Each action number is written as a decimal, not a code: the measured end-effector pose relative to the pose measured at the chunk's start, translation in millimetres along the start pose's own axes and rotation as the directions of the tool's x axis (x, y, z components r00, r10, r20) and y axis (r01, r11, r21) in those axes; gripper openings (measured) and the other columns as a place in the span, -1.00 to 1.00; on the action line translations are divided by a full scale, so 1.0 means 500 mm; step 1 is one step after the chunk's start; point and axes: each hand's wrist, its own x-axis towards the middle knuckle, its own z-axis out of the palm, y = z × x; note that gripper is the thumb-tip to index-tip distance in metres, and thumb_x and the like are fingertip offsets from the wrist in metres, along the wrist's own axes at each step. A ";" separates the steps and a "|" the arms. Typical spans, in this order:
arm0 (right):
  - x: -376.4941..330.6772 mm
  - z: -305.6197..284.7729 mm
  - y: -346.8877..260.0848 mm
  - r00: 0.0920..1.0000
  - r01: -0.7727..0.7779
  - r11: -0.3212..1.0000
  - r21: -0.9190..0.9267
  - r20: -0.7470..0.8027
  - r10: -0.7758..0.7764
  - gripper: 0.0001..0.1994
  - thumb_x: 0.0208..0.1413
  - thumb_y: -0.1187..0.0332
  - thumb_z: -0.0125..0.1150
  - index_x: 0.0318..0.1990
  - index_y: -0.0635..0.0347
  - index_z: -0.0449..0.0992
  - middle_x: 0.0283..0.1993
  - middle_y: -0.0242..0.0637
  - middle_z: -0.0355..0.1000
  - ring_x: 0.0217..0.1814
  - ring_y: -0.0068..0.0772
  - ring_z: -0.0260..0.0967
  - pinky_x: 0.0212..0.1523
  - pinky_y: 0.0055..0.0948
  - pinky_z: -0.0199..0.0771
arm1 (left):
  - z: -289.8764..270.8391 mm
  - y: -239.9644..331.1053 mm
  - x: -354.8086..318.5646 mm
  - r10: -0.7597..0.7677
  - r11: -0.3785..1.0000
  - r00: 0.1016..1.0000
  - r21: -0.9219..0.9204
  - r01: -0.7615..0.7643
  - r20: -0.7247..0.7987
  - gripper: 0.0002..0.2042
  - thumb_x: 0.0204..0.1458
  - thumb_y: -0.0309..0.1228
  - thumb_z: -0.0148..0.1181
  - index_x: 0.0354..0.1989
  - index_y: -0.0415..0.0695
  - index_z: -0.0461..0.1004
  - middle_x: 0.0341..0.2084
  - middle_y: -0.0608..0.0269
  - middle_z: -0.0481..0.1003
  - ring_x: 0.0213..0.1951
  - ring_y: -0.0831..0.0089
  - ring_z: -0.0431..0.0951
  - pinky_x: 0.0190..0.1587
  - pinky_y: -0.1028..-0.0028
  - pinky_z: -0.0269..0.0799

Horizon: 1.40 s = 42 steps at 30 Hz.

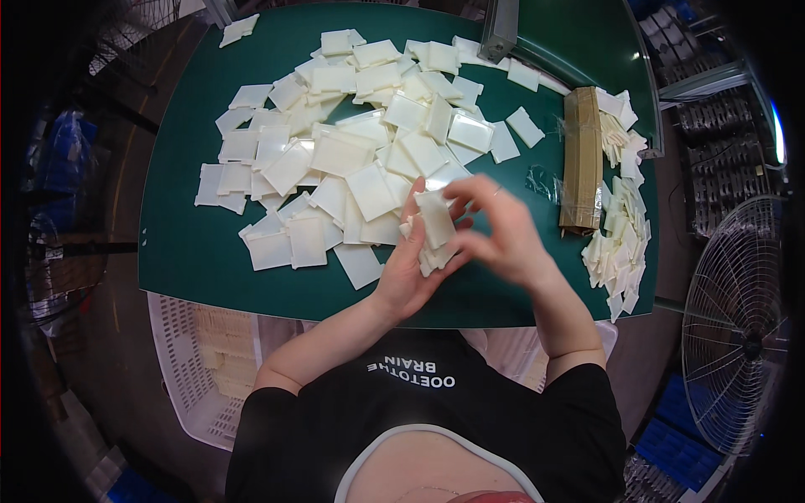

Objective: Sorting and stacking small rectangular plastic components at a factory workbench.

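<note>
My left hand (403, 272) is closed around a small stack of cream-white plastic panels (436, 220), held upright above the near part of the table. My right hand (507, 230) is beside the stack's right side, slightly blurred. Its fingers are curved and apart, with the fingertips close to the panels; whether they touch is hard to tell. Just beyond both hands spreads a large loose pile of similar flat panels (344, 153), overlapping at many angles.
The green table (193, 268) carries a taped cardboard strip (581, 159) at right, with a heap of smaller-looking white pieces (619, 243) beyond it. A white perforated crate (180, 360) stands below the front edge. A metal frame (501, 29) rises behind; a caged fan (749, 339) stands right.
</note>
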 end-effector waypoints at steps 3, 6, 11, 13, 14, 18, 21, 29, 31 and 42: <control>0.056 -0.066 0.169 0.901 -0.168 0.870 -0.463 -0.430 -0.055 -0.56 0.05 0.29 0.38 0.09 0.17 0.45 -0.01 -0.13 0.52 -0.02 -0.08 0.50 0.03 -0.17 0.48 | -0.012 -0.011 -0.004 -0.067 0.997 0.998 0.037 0.066 0.009 -0.45 0.39 -0.19 -0.13 0.48 0.36 -0.15 0.23 0.06 0.29 0.31 0.13 0.30 0.36 -0.02 0.26; 0.055 -0.115 0.390 0.841 -0.379 0.485 -0.788 -0.512 -0.176 -0.61 0.04 0.28 0.39 0.01 0.16 0.47 -0.05 -0.09 0.53 -0.01 -0.03 0.51 0.01 -0.09 0.49 | -0.009 -0.020 0.012 -0.133 0.991 0.991 0.016 0.132 0.021 -0.50 0.40 -0.22 -0.15 0.46 0.28 -0.09 0.27 -0.01 0.24 0.33 0.09 0.28 0.37 -0.03 0.25; 0.046 -0.110 0.226 0.852 -0.388 0.855 -0.343 -0.487 0.192 -0.71 0.04 0.36 0.38 -0.16 0.22 0.41 -0.22 -0.15 0.49 -0.16 -0.10 0.50 -0.14 -0.22 0.50 | -0.012 -0.015 0.001 -0.105 0.986 0.994 -0.128 0.105 0.011 -0.57 0.40 -0.22 -0.18 0.41 0.22 0.00 0.35 -0.01 0.14 0.38 0.06 0.20 0.40 -0.07 0.19; 0.014 -0.080 0.137 0.892 -0.246 0.968 -0.046 -0.401 0.208 -0.72 0.04 0.41 0.37 -0.21 0.23 0.36 -0.29 -0.20 0.43 -0.26 -0.17 0.48 -0.21 -0.31 0.48 | -0.001 -0.012 0.001 -0.078 0.985 0.997 -0.152 0.081 0.025 -0.56 0.40 -0.18 -0.18 0.41 0.23 0.00 0.38 0.04 0.12 0.40 0.06 0.15 0.41 -0.12 0.13; -0.009 -0.056 0.097 0.919 -0.181 0.983 -0.009 -0.358 0.166 -0.72 0.03 0.43 0.38 -0.20 0.24 0.35 -0.31 -0.23 0.40 -0.30 -0.20 0.46 -0.24 -0.34 0.46 | -0.002 -0.012 0.001 -0.080 0.984 0.997 -0.156 0.083 0.023 -0.56 0.40 -0.18 -0.18 0.41 0.23 0.00 0.38 0.04 0.12 0.40 0.06 0.15 0.41 -0.12 0.13; -0.044 -0.011 0.001 0.993 0.094 0.986 -0.137 0.077 -0.084 -0.59 -0.07 0.34 0.51 -0.16 0.21 0.38 -0.26 -0.27 0.43 -0.25 -0.25 0.49 -0.21 -0.34 0.47 | -0.019 -0.012 0.002 -0.104 0.974 0.991 -0.193 0.118 0.079 -0.55 0.38 -0.24 -0.12 0.41 0.27 0.00 0.36 0.08 0.14 0.39 0.10 0.18 0.40 -0.18 0.12; 0.033 -0.076 0.063 0.999 0.009 0.999 -0.042 -0.046 -0.011 -0.52 -0.10 0.26 0.51 -0.04 0.21 0.47 -0.18 -0.25 0.50 -0.10 -0.35 0.50 -0.12 -0.39 0.47 | -0.014 -0.010 0.004 -0.140 0.987 0.989 -0.067 0.143 0.050 -0.49 0.34 -0.39 -0.03 0.40 0.27 -0.01 0.30 0.09 0.20 0.33 0.18 0.25 0.33 -0.13 0.26; 0.268 -0.231 0.433 0.930 -0.344 0.472 -0.812 -0.363 0.052 -0.62 -0.03 0.53 0.21 0.02 0.23 0.46 0.10 -0.10 0.48 0.17 -0.03 0.41 0.14 -0.15 0.46 | -0.018 -0.016 0.010 -0.223 0.971 0.973 -0.072 0.227 0.067 -0.47 0.30 -0.50 0.02 0.38 0.21 0.05 0.22 0.06 0.29 0.21 0.23 0.40 0.26 -0.03 0.41; 0.273 -0.213 0.381 0.956 -0.293 0.367 -0.883 -0.261 0.136 -0.64 -0.06 0.53 0.21 -0.03 0.21 0.43 0.11 -0.12 0.48 0.16 -0.02 0.42 0.11 -0.16 0.47 | -0.023 -0.010 0.008 -0.206 0.973 0.977 -0.090 0.211 0.055 -0.48 0.32 -0.45 0.01 0.39 0.21 0.04 0.23 0.04 0.28 0.22 0.22 0.39 0.26 -0.02 0.43; 0.043 -0.111 0.061 0.913 0.330 0.923 -0.199 0.317 -0.258 -0.45 -0.16 0.71 0.20 0.08 0.11 0.42 0.31 -0.23 0.35 0.44 -0.10 0.22 0.38 -0.15 0.21 | -0.013 -0.003 0.003 -0.168 0.984 0.981 -0.044 0.173 0.098 -0.40 0.33 0.13 -0.27 0.50 0.41 -0.20 0.33 0.00 0.20 0.27 0.10 0.37 0.14 0.08 0.54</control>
